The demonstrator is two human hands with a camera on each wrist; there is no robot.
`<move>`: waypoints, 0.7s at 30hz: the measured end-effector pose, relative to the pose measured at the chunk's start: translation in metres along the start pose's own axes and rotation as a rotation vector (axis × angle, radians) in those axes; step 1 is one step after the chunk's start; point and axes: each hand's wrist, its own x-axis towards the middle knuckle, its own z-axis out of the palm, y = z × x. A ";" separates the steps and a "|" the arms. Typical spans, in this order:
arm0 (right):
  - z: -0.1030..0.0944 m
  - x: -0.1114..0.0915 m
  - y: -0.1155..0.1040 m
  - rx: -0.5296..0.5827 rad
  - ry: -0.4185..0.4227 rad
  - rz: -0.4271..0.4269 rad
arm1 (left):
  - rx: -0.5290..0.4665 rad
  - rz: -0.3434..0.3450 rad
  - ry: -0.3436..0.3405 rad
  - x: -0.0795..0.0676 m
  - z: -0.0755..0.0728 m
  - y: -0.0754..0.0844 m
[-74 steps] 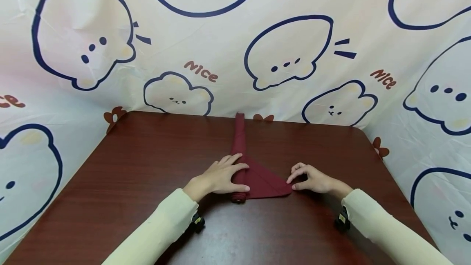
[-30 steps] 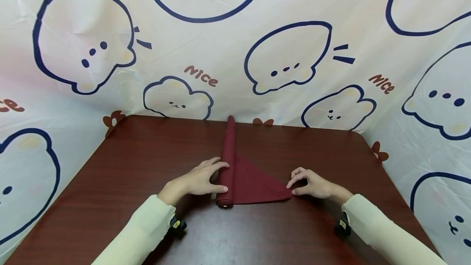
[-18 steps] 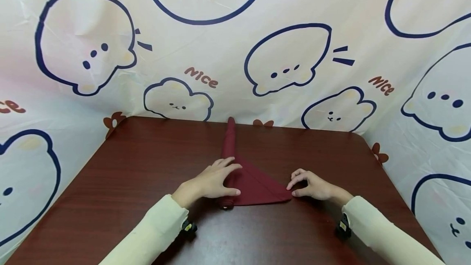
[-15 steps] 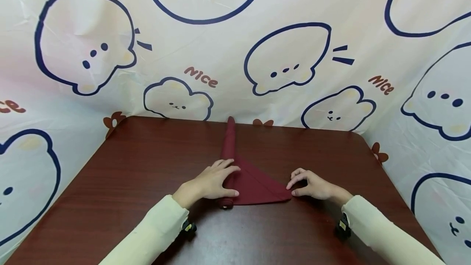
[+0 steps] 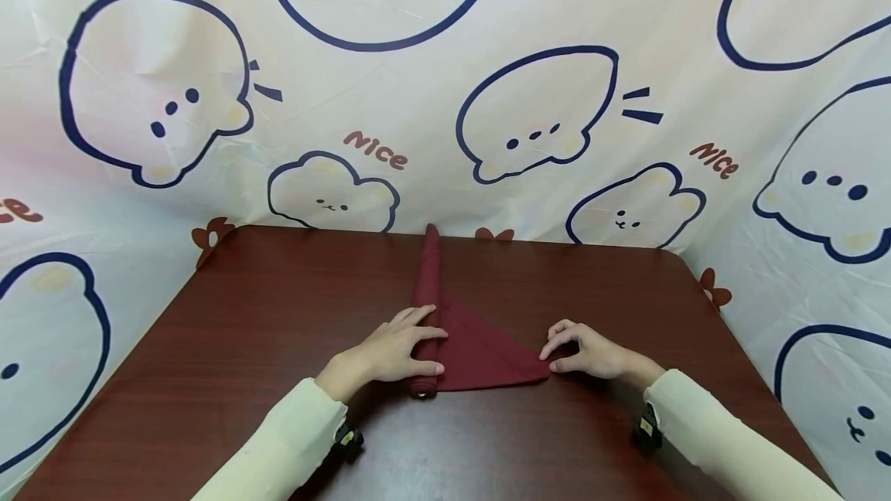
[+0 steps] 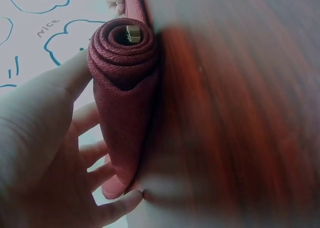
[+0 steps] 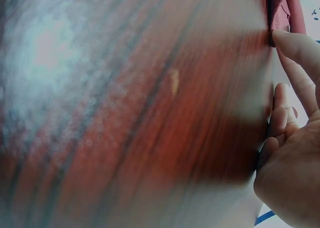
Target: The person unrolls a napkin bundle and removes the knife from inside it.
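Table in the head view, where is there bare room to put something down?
The table is bare left of the cloth roll, beyond the left hand; right of the roll, beyond the cloth flap; and nearest the camera, between the sleeves. It is crowded mid-table: the left hand rests on the roll, the right hand pinches the flap's corner.

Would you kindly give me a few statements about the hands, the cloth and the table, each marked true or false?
1. The left hand touches the red roll. True.
2. The unrolled cloth lies left of the roll. False: the unrolled cloth lies to its right.
3. The right hand is at the unrolled cloth's pointed corner. True.
4. The table is white. False: the table is reddish brown.
5. A gold-coloured piece shows inside the roll's near end. True.
6. The hands touch each other. False: they are apart.
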 end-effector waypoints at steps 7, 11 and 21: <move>-0.001 -0.001 0.000 -0.010 -0.014 0.005 | -0.044 -0.004 0.000 -0.003 -0.003 -0.005; -0.002 -0.001 0.000 -0.010 -0.014 0.007 | -0.048 -0.012 0.001 -0.004 -0.006 -0.008; -0.001 -0.001 0.000 -0.012 -0.017 0.007 | -0.074 -0.034 -0.004 -0.013 -0.012 -0.017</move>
